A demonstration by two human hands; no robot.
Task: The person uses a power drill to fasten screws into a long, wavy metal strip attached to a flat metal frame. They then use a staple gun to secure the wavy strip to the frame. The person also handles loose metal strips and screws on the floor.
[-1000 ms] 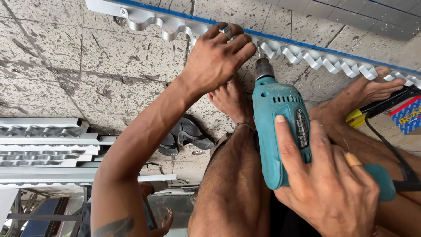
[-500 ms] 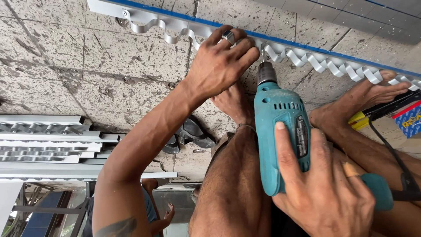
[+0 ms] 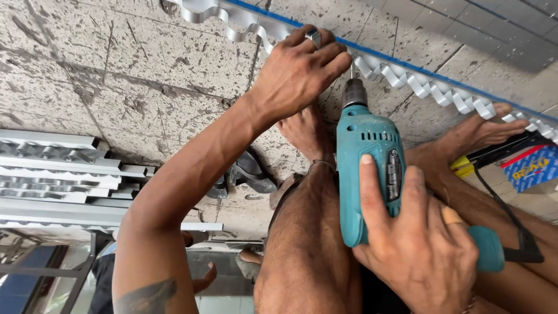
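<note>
My left hand (image 3: 297, 70), with a ring on one finger, presses down on a long wavy silver metal strip (image 3: 407, 78) with a blue edge that lies across the stone floor. My right hand (image 3: 415, 244) grips a teal power drill (image 3: 366, 157). Its bit points at the strip just right of my left fingers. My bare feet (image 3: 474, 131) rest against the strip, and my legs are folded under the drill.
Stacked silver metal profiles (image 3: 64, 180) lie at the left. A pair of dark sandals (image 3: 247, 174) sits on the speckled stone floor (image 3: 116, 64). A blue and red box (image 3: 532, 166) and a yellow-handled tool (image 3: 465, 166) lie at the right. Another person's hand (image 3: 203, 279) shows below.
The view has shifted slightly, so the strip sits higher in the frame. Both hands keep the same hold and the drill stays at the strip.
</note>
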